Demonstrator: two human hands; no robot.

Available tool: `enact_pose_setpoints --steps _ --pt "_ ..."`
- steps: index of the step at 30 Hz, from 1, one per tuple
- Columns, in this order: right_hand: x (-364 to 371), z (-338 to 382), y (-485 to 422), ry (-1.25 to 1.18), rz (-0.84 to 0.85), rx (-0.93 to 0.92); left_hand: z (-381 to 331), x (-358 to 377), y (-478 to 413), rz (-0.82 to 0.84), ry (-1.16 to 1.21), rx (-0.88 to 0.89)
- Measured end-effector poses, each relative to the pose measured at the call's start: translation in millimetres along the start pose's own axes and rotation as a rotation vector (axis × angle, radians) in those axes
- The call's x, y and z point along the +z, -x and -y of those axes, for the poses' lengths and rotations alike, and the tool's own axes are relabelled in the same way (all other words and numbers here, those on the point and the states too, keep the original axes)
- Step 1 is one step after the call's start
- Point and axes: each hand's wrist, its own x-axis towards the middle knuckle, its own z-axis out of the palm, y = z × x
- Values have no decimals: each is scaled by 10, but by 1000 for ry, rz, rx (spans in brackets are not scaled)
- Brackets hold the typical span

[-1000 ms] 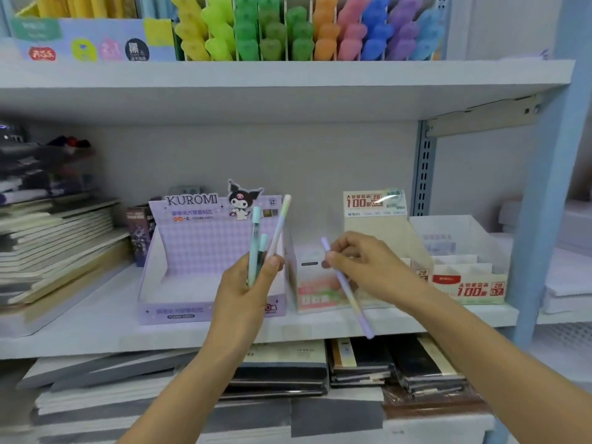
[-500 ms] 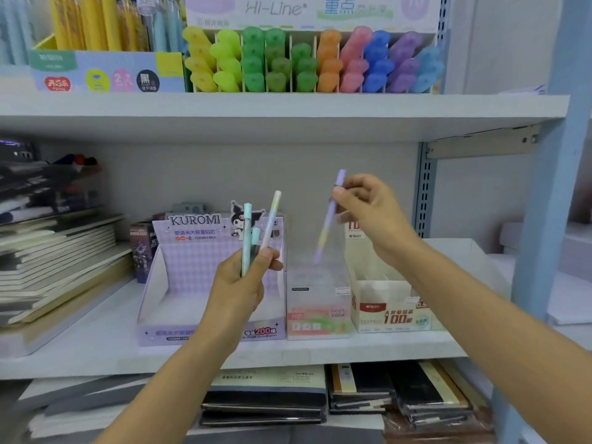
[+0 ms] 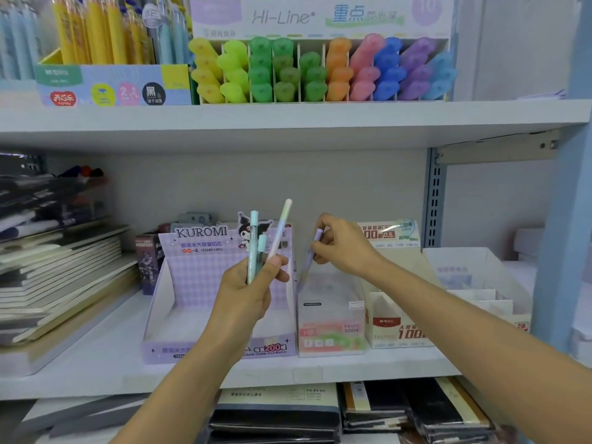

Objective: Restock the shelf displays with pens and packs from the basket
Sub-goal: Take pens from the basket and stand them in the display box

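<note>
My left hand (image 3: 248, 291) grips three pastel pens (image 3: 254, 245) upright in front of the purple Kuromi display box (image 3: 179, 315). My right hand (image 3: 344, 248) pinches a lilac pen (image 3: 310, 256) by its top. That pen points down, its lower end inside the clear Fruit Soda pen box (image 3: 330, 318) beside the Kuromi box. Both boxes stand on the middle shelf (image 3: 96, 363). The basket is out of view.
A cream refill box (image 3: 400, 322) and a white box (image 3: 464, 270) stand to the right. Notebooks (image 3: 61, 277) are stacked at left. The upper shelf holds Hi-Line highlighters (image 3: 320, 72) and yellow pens (image 3: 96, 30). A blue upright (image 3: 567, 219) bounds the right side.
My right hand has dropped from about upper-shelf height and lowered the lilac pen into the clear box. My left hand with its pens has held its place.
</note>
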Motion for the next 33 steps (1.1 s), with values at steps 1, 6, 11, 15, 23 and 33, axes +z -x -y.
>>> enact_pose_setpoints --steps 1,6,11,15,23,33 --pt "-19 -8 -20 12 10 -7 5 -12 -7 0 3 -6" --pt "-14 -39 -79 34 73 -9 30 -22 -35 4 6 -33" --pt "31 -11 -132 -9 41 -21 43 -26 -66 -5 13 -32" --pt "51 -5 -169 -77 -26 -22 70 -81 -68 -2 27 -41" --pt "189 -39 -192 -7 -118 2 58 -123 -30 9 15 -58" --pt "-158 203 69 -755 30 -33 -56 -62 70 57 -55 -87"
